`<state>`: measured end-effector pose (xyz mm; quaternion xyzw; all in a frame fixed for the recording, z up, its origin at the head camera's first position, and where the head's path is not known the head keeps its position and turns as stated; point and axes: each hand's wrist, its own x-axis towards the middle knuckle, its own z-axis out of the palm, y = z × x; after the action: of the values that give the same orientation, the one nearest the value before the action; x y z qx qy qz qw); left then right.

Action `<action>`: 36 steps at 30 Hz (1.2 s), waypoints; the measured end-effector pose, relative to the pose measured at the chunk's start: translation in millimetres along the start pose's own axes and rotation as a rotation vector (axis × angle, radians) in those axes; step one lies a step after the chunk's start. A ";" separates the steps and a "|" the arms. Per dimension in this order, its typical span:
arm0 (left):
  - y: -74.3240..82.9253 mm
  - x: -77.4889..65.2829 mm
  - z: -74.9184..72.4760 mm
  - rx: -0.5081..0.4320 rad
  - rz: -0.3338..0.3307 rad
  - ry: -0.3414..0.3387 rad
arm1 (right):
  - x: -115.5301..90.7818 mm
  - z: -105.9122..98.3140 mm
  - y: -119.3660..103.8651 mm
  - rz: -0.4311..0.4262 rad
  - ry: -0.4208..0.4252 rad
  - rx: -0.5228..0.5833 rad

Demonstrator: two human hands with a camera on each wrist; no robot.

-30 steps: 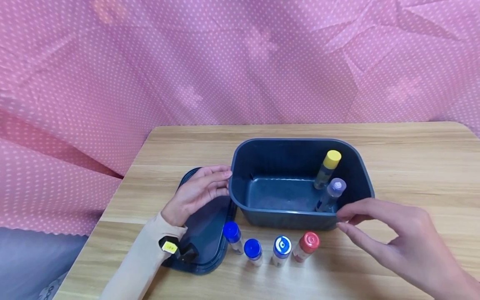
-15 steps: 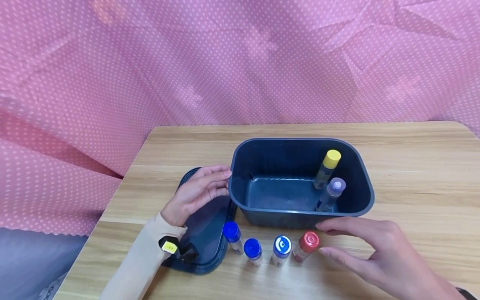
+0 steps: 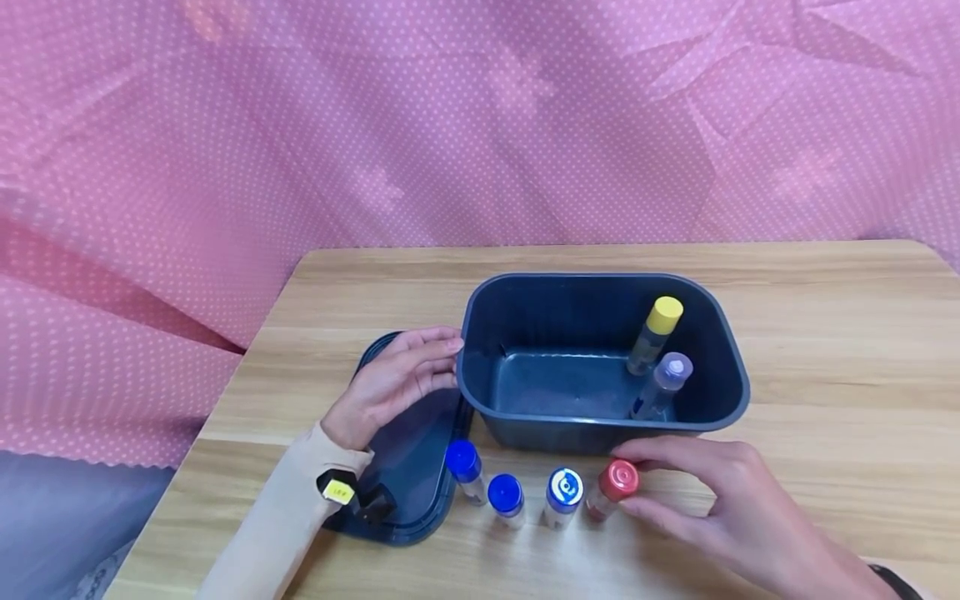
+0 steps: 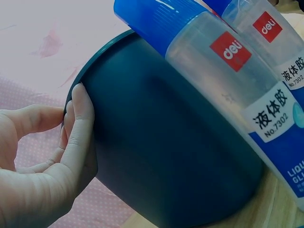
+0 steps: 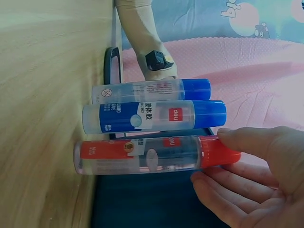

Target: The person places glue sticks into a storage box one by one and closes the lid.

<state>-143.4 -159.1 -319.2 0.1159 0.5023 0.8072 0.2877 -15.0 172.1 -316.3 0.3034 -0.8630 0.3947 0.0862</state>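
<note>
My right hand [image 3: 723, 492] has its thumb and index finger on either side of the red cap of a glue bottle [image 5: 142, 156], pinching it. That bottle stands upright on the table, in front of a dark blue plastic bin [image 3: 555, 435]. My left hand [image 3: 397, 379] touches the bin's left end with fairly straight fingers. Left of the red-capped bottle stand three blue-capped glue bottles [image 3: 564, 492]. Inside the bin, at its right end, are a yellow-capped bottle [image 3: 664, 318] and a bottle with a clear lilac cap [image 3: 672, 373].
A dark lid [image 3: 408, 475] lies on the table beneath my left wrist, beside the bin. The wooden table [image 3: 847, 333] ends at a pink dotted cloth [image 3: 525, 125] behind and to the left.
My right hand has left the bin's front right corner, moved left and toward me, and taken hold of the red cap. The left hand and bin have stayed in place.
</note>
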 end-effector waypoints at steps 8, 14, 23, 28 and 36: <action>0.8 2.5 2.1 -0.010 0.009 -0.028 | -1.2 3.5 5.2 -0.056 0.025 0.030; 1.6 1.5 2.6 -0.006 -0.008 0.004 | -1.0 5.9 7.3 -0.102 0.048 0.035; 1.4 0.3 2.4 -0.011 -0.014 0.002 | -0.2 7.7 6.4 -0.097 0.054 0.019; 0.3 0.1 1.9 -0.007 -0.009 -0.007 | 0.0 6.3 4.7 -0.088 0.058 0.018; -1.0 0.3 -0.7 -0.008 0.000 -0.011 | 1.3 1.0 2.4 -0.083 0.065 0.006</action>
<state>-143.6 -159.1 -320.4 0.1193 0.4973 0.8086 0.2908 -17.4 172.0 -318.0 0.3260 -0.8452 0.4031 0.1297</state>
